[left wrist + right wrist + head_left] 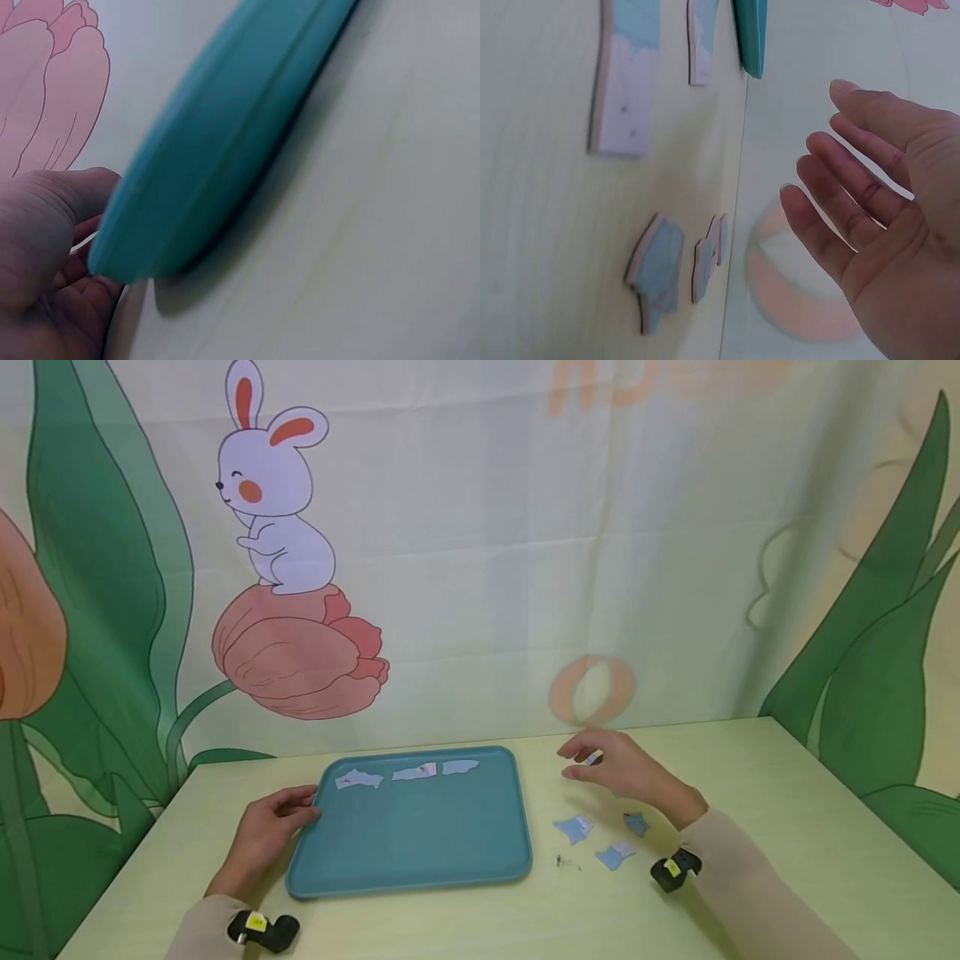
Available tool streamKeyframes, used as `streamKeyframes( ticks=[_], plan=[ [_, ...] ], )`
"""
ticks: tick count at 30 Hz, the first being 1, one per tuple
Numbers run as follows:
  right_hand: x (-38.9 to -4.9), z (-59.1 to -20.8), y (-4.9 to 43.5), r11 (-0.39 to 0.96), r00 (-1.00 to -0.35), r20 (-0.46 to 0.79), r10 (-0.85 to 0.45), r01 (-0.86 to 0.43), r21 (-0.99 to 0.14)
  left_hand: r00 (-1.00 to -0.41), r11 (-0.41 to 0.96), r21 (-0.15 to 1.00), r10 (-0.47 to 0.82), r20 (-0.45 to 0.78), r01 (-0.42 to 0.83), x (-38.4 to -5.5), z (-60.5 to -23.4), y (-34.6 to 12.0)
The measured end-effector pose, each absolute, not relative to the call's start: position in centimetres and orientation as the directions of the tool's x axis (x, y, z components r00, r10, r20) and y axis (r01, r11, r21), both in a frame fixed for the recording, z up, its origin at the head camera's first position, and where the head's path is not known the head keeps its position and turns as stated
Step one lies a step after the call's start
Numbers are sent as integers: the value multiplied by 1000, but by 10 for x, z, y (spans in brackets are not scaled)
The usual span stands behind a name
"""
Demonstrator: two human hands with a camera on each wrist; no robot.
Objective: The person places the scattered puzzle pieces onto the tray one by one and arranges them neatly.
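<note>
A teal tray (pixel 408 835) lies on the table, with three torn-edged pale puzzle pieces (pixel 415 772) along its far side. My left hand (pixel 262 835) holds the tray's left rim; in the left wrist view the thumb and fingers of the left hand (pixel 52 247) are around the tray's edge (pixel 172 187). To the right of the tray, my right hand (pixel 618 768) hovers with loosely bent fingers, holding nothing in the right wrist view. Pale blue and pink puzzle pieces (pixel 573 828) lie below it, and a light piece (pixel 592 758) shows between thumb and index finger.
Small dark marks (pixel 562 861) show on the pale table (pixel 810 827) right of the tray. A printed cloth (pixel 480 568) with a rabbit and flowers hangs directly behind the table's far edge. Several flat pieces (pixel 660 266) stand out in the right wrist view.
</note>
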State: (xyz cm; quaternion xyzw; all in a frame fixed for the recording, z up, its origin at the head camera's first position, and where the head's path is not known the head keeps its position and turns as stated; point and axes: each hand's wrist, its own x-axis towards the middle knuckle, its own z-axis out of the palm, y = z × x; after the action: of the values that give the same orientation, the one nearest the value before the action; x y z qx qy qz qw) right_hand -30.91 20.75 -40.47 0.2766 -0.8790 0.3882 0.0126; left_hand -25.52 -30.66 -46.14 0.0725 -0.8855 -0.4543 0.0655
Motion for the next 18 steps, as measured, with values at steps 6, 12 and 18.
streamKeyframes(
  ticks=[6, 12, 18],
  plan=[
    [-307, -409, 220, 545, -852, 197, -486, -471, -694, -981, 581, 811, -190, 43, -77, -256, -461, -305],
    [-307, -411, 228, 513, -836, 140, -530, -448, -732, -981, 589, 804, -188, 38, -82, -256, -460, -304],
    [-306, -409, 233, 492, -802, 94, -589, -449, -746, -983, 591, 803, -182, 35, -81, -256, -459, -306]
  ],
)
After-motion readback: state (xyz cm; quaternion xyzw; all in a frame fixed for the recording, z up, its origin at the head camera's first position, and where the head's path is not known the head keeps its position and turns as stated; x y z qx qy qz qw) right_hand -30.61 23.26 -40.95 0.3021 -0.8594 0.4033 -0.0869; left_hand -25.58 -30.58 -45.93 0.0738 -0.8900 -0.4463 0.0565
